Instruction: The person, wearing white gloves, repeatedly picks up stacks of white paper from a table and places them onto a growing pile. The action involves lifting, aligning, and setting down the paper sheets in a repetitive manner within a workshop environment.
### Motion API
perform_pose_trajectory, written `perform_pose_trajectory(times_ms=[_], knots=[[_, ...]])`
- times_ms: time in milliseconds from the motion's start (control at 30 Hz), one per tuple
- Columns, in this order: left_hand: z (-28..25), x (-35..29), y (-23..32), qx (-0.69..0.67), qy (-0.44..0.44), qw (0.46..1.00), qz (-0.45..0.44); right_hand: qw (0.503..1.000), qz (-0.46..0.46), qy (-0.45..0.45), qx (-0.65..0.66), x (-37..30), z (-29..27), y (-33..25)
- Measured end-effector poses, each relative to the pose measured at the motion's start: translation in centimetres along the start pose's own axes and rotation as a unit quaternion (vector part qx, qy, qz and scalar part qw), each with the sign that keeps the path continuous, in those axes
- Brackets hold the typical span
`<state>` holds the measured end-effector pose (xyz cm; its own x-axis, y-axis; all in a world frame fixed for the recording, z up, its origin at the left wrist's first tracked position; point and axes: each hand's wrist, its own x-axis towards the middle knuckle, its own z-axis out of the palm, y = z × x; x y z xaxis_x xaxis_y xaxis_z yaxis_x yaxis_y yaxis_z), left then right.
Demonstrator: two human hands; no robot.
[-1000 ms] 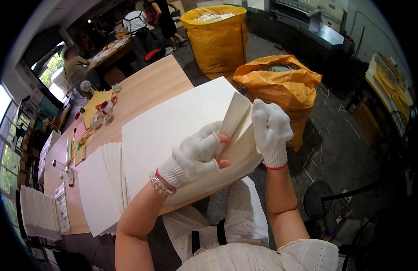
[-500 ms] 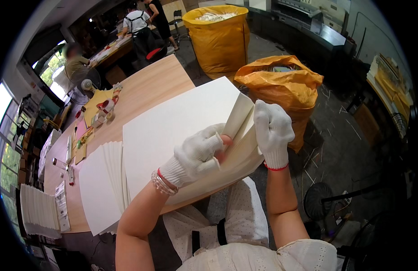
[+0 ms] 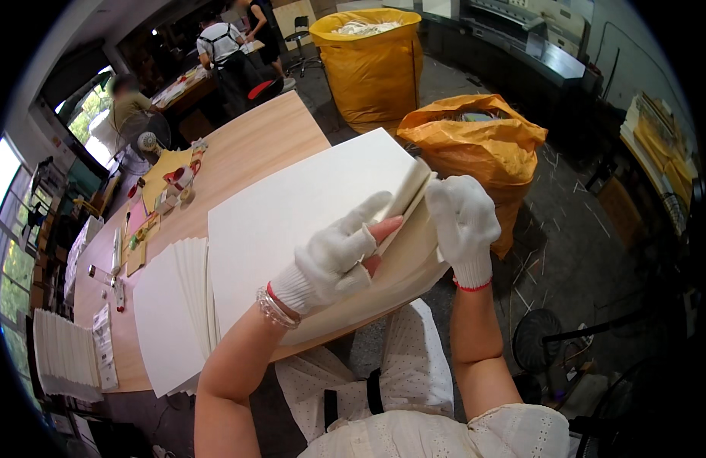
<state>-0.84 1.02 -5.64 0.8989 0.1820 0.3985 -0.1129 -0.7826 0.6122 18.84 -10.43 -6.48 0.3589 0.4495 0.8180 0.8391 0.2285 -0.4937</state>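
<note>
A large stack of white paper sheets (image 3: 292, 210) lies across the table in front of me, its right edge curled up. My right hand (image 3: 465, 220), in a white knit glove with a red cuff, is closed on the raised edges of the sheets at that side; its fingertips are hidden. My left hand (image 3: 334, 248) wears a similar glove with two bare fingertips showing. Its fingers are spread, and they touch the lifted sheets beside the curl without closing on them. A fanned pile of white sheets (image 3: 170, 305) lies left of the stack.
Two orange sacks, one tall (image 3: 368, 72) and one slumped (image 3: 475, 141), stand beyond the table (image 3: 269, 137). Tape rolls (image 3: 181, 177) and small tools lie at the table's left. A fan base (image 3: 537, 340) and paper strips are on the floor at right. Several people work farther back.
The fingers of my left hand have stretched out and spread along the curled edge. My right hand has shifted slightly downward, and the curl in the sheets looks narrower.
</note>
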Motion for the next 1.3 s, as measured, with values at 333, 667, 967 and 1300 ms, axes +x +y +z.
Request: perform_pose_trajectory(times_ms=[333,667,967,1300], knots=[[0.2,0.5,0.7,0.102,0.015,0.995,-0.006,0.999,-0.027,0.014,0.034,-0.1,-0.2,0.0],[-0.3,0.6,1.1,0.055,0.014,0.998,-0.039,0.999,-0.023,0.016,0.019,-0.3,0.0,0.4],[-0.4,1.5,2.1,-0.101,-0.069,0.965,-0.231,0.999,-0.027,0.019,0.01,0.0,0.4,-0.2],[0.4,0.3,-0.1,0.025,0.026,0.999,-0.009,0.999,-0.015,0.034,0.008,-0.3,0.6,0.3]])
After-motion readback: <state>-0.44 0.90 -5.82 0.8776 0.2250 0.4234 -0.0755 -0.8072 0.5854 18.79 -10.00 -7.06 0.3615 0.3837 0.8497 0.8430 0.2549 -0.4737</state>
